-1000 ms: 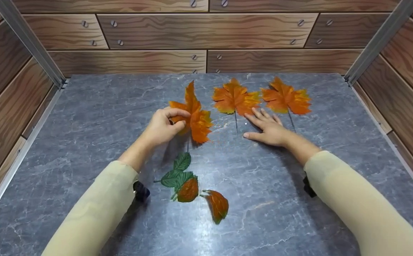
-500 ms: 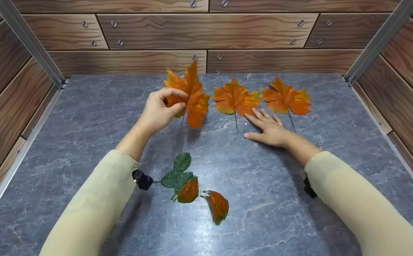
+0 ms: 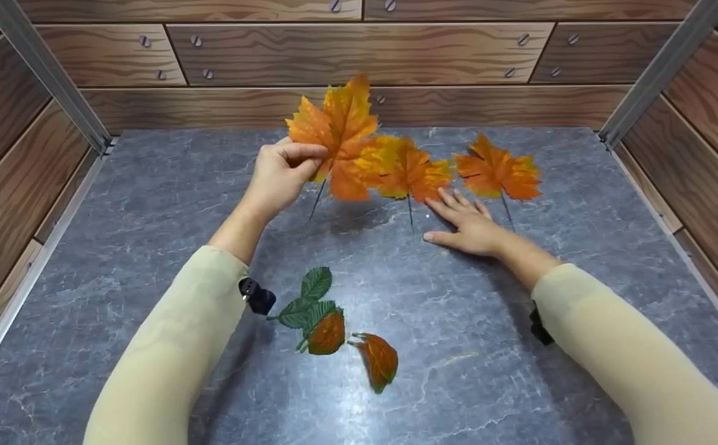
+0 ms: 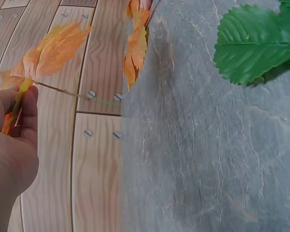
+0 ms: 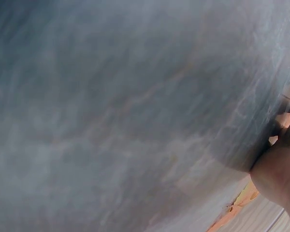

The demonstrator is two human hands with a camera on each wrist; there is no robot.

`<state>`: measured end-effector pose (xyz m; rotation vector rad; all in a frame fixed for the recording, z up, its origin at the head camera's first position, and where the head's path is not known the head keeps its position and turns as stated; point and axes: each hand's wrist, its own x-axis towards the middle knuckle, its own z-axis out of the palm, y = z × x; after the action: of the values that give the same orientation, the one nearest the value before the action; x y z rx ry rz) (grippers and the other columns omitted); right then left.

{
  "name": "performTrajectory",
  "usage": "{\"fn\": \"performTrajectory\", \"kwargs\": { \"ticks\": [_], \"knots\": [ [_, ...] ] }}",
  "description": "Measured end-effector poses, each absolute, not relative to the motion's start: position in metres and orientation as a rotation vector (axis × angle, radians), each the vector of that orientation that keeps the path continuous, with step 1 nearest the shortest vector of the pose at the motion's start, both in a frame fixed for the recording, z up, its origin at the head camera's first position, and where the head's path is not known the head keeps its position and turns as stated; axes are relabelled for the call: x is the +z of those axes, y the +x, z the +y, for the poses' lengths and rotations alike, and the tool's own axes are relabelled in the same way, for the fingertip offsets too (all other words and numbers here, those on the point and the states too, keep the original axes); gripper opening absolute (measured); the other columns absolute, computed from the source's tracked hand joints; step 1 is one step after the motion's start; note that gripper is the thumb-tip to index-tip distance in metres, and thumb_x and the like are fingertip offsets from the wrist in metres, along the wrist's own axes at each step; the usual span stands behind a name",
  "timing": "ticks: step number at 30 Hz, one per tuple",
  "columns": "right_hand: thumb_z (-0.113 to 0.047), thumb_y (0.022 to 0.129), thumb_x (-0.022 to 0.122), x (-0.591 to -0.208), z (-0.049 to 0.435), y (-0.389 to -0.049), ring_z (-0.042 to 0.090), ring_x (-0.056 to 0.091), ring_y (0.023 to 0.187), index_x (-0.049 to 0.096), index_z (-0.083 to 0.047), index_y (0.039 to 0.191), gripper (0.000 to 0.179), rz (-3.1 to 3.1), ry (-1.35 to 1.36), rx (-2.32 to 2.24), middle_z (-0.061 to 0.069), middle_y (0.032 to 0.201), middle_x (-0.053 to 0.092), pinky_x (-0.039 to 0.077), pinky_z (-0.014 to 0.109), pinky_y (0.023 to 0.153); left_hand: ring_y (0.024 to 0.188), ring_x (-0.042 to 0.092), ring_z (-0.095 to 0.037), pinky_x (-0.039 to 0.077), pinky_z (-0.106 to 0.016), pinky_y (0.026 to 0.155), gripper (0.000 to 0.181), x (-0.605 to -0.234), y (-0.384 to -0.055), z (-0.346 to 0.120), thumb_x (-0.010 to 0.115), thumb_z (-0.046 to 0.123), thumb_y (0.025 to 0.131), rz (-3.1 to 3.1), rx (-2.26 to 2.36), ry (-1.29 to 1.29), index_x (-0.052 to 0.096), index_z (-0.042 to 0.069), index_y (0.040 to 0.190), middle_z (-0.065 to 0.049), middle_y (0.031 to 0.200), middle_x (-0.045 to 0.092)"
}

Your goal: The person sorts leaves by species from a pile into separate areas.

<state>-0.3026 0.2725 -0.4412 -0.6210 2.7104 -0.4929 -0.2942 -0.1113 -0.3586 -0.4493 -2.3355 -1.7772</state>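
My left hand (image 3: pixel 285 175) pinches an orange and yellow artificial maple leaf (image 3: pixel 337 133) by its left edge, thumb and fingers on it. The leaf is raised above the table, its thin stem hanging down; the left wrist view shows the same leaf (image 4: pixel 53 53) and stem against the wood-print wall. In the head view it overlaps part of a second maple leaf (image 3: pixel 418 173) lying flat. My right hand (image 3: pixel 467 225) rests with spread fingers on the table, fingertips at that leaf's lower right edge. A third maple leaf (image 3: pixel 498 170) lies to the right, stem toward me.
Nearer me lie green leaves (image 3: pixel 297 312), a folded brown-orange leaf (image 3: pixel 327 332) against them, and another curled brown-orange leaf (image 3: pixel 377 361). The grey marbled table (image 3: pixel 489 371) is bordered by wood-print walls (image 3: pixel 359 55) at the back and sides.
My left hand has lifted the maple leaf up and away from me, and turned its face more toward the camera. My right hand has stayed in place.
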Motion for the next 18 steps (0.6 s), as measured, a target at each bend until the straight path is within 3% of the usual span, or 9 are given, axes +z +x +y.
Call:
{"fn": "performTrajectory", "kwargs": {
  "ticks": [9, 18],
  "knots": [
    [-0.071, 0.103, 0.051, -0.441, 0.274, -0.303, 0.039, -0.011, 0.162, 0.015, -0.023, 0.173, 0.092, 2.708, -0.623, -0.504, 0.010, 0.178, -0.003, -0.012, 0.069, 0.122, 0.109, 0.071, -0.021, 0.059, -0.028, 0.089, 0.027, -0.371, -0.318, -0.110, 0.067, 0.002, 0.104, -2.295, -1.941, -0.282, 0.076, 0.001, 0.130, -0.014, 0.128, 0.071],
    [-0.069, 0.103, 0.051, -0.440, 0.272, -0.302, 0.040, -0.011, 0.162, 0.015, -0.022, 0.173, 0.091, 2.711, -0.626, -0.483, 0.012, 0.178, -0.002, -0.011, 0.068, 0.123, 0.075, 0.066, -0.013, 0.058, -0.029, 0.069, 0.030, -0.393, -0.339, -0.112, 0.066, -0.003, 0.103, -2.245, -2.000, -0.160, 0.073, -0.004, 0.132, -0.021, 0.128, 0.073]
  ]
}}
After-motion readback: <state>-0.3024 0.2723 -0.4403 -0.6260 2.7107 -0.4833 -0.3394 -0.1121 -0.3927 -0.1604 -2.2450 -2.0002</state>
